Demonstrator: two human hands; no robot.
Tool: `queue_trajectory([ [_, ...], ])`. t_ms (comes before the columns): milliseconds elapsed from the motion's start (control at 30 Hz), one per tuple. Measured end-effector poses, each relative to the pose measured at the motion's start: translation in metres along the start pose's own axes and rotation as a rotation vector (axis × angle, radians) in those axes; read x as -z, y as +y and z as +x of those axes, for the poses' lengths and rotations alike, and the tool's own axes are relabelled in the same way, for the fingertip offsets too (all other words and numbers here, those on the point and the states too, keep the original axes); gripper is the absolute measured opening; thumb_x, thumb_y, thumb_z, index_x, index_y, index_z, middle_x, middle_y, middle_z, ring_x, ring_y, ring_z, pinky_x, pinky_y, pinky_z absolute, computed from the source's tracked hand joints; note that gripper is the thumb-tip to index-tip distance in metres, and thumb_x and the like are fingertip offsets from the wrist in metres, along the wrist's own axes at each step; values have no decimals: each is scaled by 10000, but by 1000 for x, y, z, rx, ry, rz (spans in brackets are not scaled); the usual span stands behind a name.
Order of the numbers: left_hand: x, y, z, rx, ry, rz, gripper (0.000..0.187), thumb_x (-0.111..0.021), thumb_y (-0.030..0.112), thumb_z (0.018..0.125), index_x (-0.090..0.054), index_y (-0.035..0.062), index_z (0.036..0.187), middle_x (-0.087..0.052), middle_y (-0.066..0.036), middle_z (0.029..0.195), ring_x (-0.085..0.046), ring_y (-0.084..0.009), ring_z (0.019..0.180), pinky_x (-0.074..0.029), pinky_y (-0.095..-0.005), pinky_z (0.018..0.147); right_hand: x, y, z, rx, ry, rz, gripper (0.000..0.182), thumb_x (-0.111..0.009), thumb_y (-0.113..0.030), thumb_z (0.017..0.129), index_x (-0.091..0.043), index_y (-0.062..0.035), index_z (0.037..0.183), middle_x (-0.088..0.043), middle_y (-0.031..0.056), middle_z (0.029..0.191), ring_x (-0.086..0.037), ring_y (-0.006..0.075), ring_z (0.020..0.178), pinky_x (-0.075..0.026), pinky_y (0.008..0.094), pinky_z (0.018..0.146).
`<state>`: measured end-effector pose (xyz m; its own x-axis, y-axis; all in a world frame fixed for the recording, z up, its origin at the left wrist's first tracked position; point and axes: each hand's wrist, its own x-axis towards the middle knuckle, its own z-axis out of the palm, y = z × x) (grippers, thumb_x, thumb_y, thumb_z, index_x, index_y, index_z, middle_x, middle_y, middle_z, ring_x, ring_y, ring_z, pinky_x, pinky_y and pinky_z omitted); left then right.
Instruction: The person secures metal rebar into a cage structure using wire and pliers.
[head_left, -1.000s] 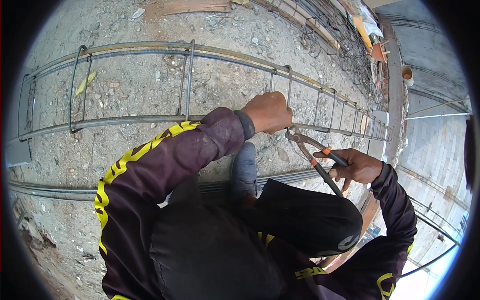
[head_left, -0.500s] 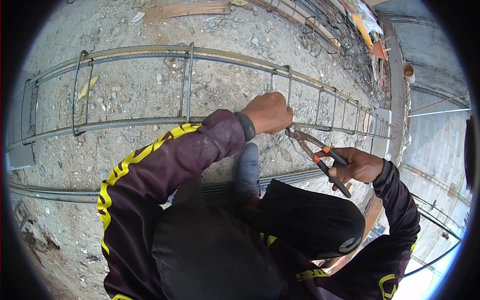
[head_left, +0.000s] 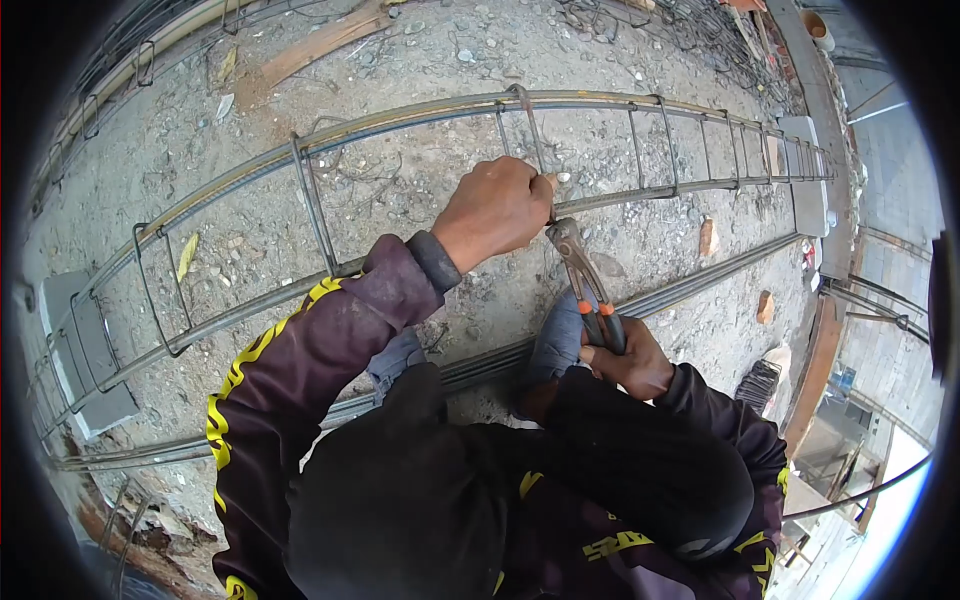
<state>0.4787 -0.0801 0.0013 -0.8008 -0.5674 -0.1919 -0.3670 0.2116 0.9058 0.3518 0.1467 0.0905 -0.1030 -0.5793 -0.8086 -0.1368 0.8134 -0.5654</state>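
Note:
A long rebar cage (head_left: 400,118), made of steel bars with square stirrups, stretches across the view above the ground. My left hand (head_left: 497,208) is closed around its near side, beside a stirrup (head_left: 530,125); the fingertips are partly hidden. In my right hand (head_left: 635,362) are pincers (head_left: 583,265) with black handles and orange bands, the handles drawn close together. Their jaws meet the near bar just right of my left hand. Any wire between the jaws is too small to make out.
Loose steel bars (head_left: 700,276) lie in a bundle below the cage, by my feet. Grey blocks (head_left: 105,385) sit under the cage's left end. A wooden plank (head_left: 325,45) and brick pieces (head_left: 708,238) lie on the rubble ground. A bucket (head_left: 817,30) stands top right.
The view has turned. My right hand has squeezed the pincers' handles from spread to nearly together, and the pincers now point more steeply up. My left hand stays on the cage.

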Motion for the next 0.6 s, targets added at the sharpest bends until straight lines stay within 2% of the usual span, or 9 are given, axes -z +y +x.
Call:
queue_trajectory([
  [133, 0, 4, -3, 25, -1, 75, 514, -494, 383, 999, -664, -44, 767, -651, -113, 589, -669, -207, 515, -519, -359, 583, -17, 29, 19, 112, 101, 8, 167, -670, -161, 936, -568, -32, 966, -549, 14, 728, -518, 91, 676, -432, 286, 611],
  [267, 8, 13, -4, 103, -79, 29, 523, -486, 400, 1009, -674, -45, 809, -646, -101, 585, -645, -187, 499, -501, -352, 566, -3, 30, 18, 116, -196, 300, 196, -657, -151, 938, -542, -30, 1039, -545, 27, 770, -518, 97, 706, -446, 290, 646],
  [367, 14, 25, -4, 209, -133, -98, 519, -487, 410, 1010, -680, -46, 855, -631, -89, 584, -583, -155, 487, -462, -347, 542, 8, 33, 15, 98, -403, 398, 215, -662, -149, 929, -533, -31, 1056, -543, 32, 794, -521, 102, 707, -448, 299, 644],
  [400, 15, 30, -4, 248, -153, -142, 517, -488, 413, 1010, -682, -45, 870, -626, -84, 585, -558, -142, 485, -446, -344, 534, 4, 38, 18, 101, -276, 286, 212, -664, -149, 926, -530, -33, 1042, -541, 32, 789, -522, 103, 700, -447, 300, 638],
  [467, 10, 26, -1, 278, -133, -108, 512, -471, 391, 1001, -692, -19, 788, -648, -118, 604, -631, -249, 606, -479, -386, 667, -11, 47, 35, 114, -7, 55, 207, -669, -150, 921, -524, -37, 1015, -538, 31, 780, -523, 106, 686, -445, 302, 625],
  [500, 9, 28, 0, 294, -116, -93, 516, -462, 380, 996, -697, -6, 747, -659, -134, 614, -667, -302, 667, -496, -407, 733, -19, 45, 38, 180, -3, 81, 200, -671, -156, 917, -520, -44, 986, -522, 27, 752, -517, 108, 672, -435, 303, 611],
  [600, 12, 32, 3, 330, -145, -55, 534, -456, 398, 999, -682, -23, 762, -636, -126, 594, -631, -309, 638, -477, -421, 717, -4, 32, 24, 158, -110, 130, 190, -660, -162, 925, -516, -43, 959, -518, 21, 687, -522, 108, 608, -429, 297, 566],
])
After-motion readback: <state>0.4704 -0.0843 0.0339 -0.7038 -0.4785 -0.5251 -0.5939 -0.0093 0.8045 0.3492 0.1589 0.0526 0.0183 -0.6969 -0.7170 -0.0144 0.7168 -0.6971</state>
